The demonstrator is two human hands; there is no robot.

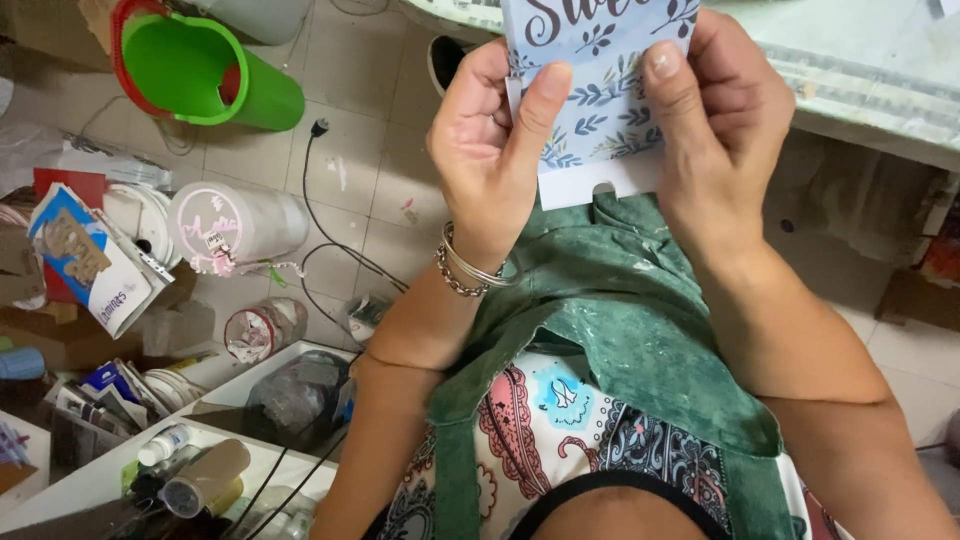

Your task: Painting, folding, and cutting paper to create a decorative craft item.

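Head cam: left hand [492, 150] & right hand [715, 125] both pinching floral card [600, 110] at 9 & 3 o'clock; long axis prob. running 12–6, top cropped.

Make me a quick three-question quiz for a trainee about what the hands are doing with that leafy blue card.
1. True or false: both hands grip the blue leaf-patterned card.
2. Which wrist wears the metal bracelets? A) left B) right C) neither
3. Fill in: the green bucket lies on the tiled ____.

Key
1. True: the left hand and the right hand pinch it from either side, thumbs on the front.
2. A
3. floor
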